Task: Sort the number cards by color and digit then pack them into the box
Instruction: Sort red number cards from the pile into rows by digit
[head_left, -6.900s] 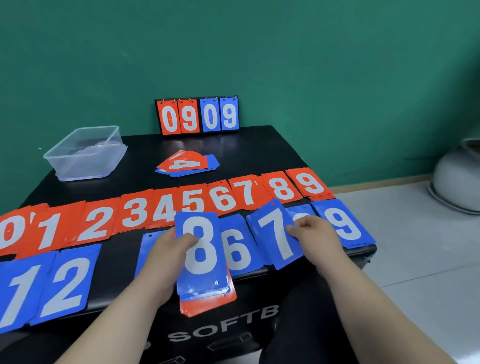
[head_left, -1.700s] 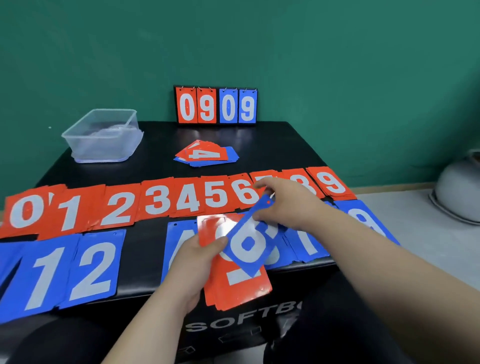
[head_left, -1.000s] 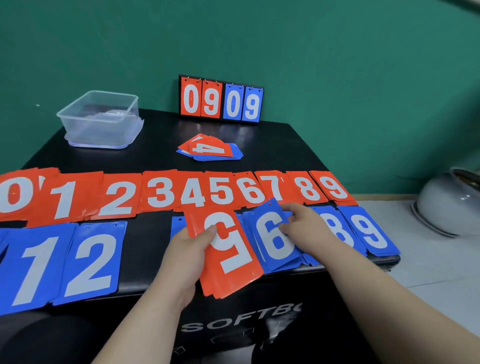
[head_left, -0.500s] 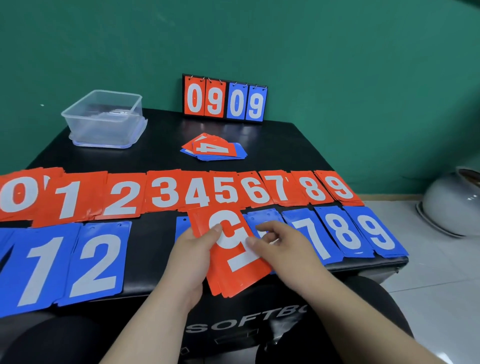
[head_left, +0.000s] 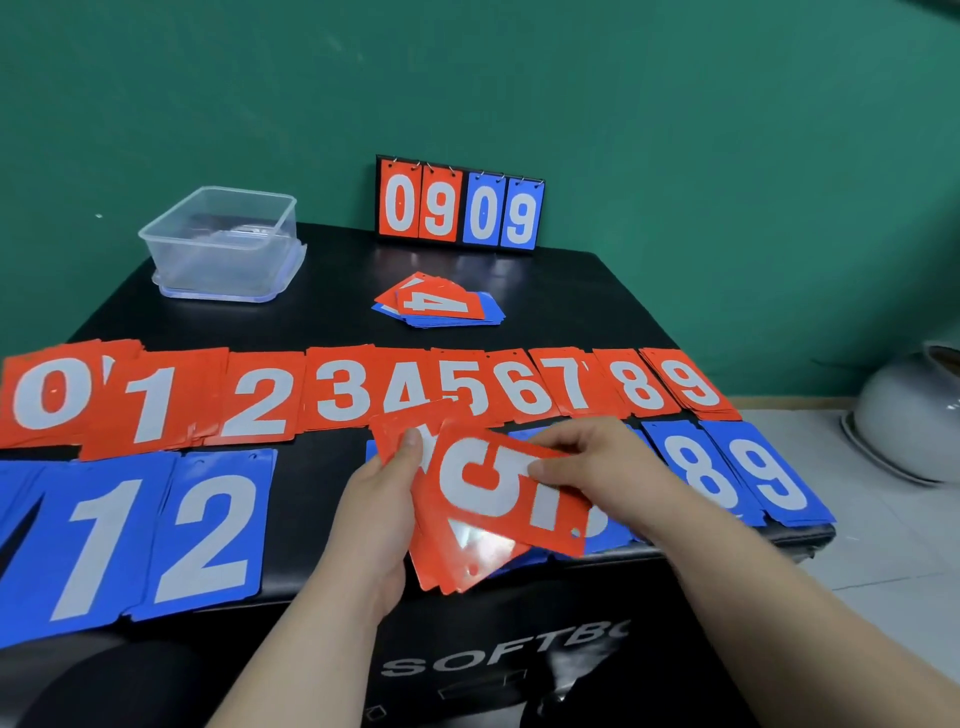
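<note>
Right hand has slid the red 5 card rightward off the stack and turned it more sideways than half a second ago; thumb and fingers pinch its right edge, digit upside down. Left hand grips the red stack from the left, thumb on top, over the front edge of the black tabletop; digits on the lower cards are covered, only a white sliver shows. Red row lies 0 to 9 across the tabletop, overlapping, with the 4 and 5 partly hidden by the held cards. Blue row in front: blue 1 and 2 at left, another blue card cut off by the left edge, blue 8 and 9 at right; the blue cards between are behind the hands, unreadable. Clear box sits back left, contents hard to make out. Loose pile with a red 4 on top is mid-tabletop, flip scoreboard reading 0909 behind it. White vessel on the floor is cut off at right.
</note>
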